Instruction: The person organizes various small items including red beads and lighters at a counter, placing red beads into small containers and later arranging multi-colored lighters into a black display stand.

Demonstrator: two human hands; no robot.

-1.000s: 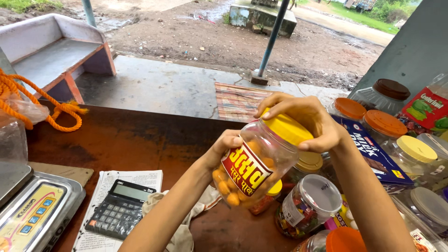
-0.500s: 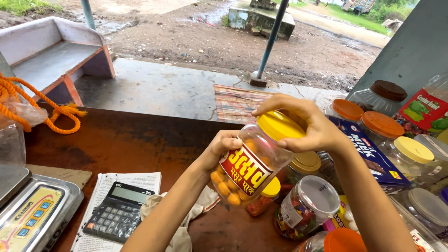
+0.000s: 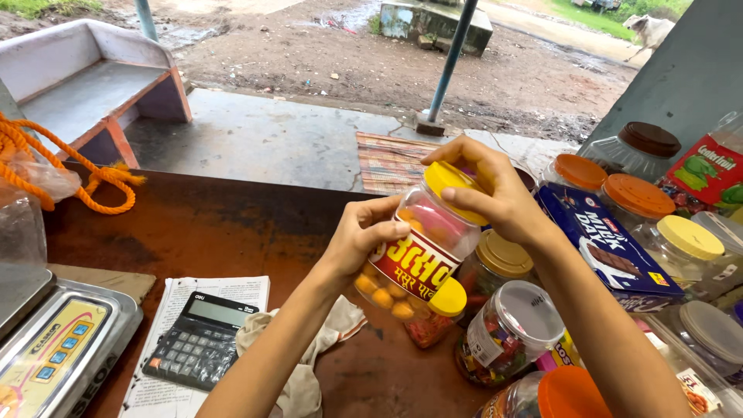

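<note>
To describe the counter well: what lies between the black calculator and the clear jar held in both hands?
In the head view, a crumpled beige cloth lies on the brown counter between the calculator and the jar.

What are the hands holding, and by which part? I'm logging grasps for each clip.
Both hold one clear plastic jar, tilted: the left hand around its body, the right hand over its yellow lid.
</note>
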